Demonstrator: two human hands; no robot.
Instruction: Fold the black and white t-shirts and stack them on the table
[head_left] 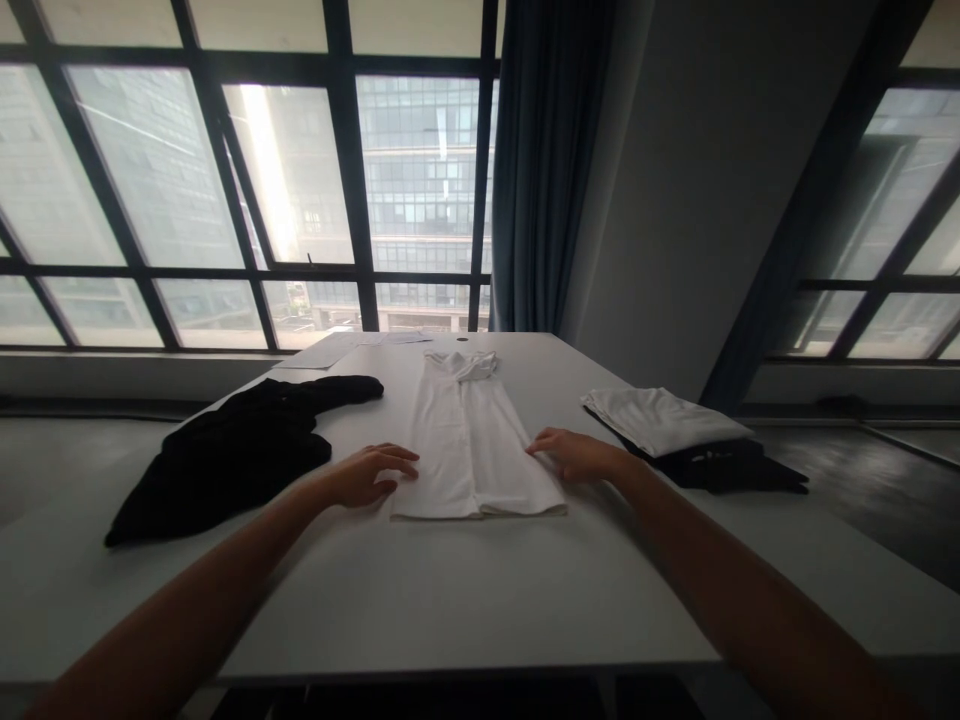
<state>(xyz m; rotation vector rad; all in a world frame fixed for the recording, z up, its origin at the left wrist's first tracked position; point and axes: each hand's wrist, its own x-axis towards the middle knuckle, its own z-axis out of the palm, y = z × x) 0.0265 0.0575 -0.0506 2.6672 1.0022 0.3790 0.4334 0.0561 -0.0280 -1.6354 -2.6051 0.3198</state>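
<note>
A white shirt (469, 440) lies on the table in a long narrow shape, its sides folded toward a line down the middle. The collar end points away from me and the hem faces me. At the garment's left edge, my left hand (367, 474) rests with fingers apart, the tips at the cloth. My right hand (574, 454) is at the right edge, its extended index finger touching the fabric; the other fingers curl partly under and are harder to see. Neither hand grasps the shirt.
A crumpled black garment (232, 455) lies on the left of the white table (465, 590). Folded white and black clothes (667, 420) are stacked on the right. Papers (322, 352) lie at the far left end. Beyond stand windows and a blue curtain (551, 170).
</note>
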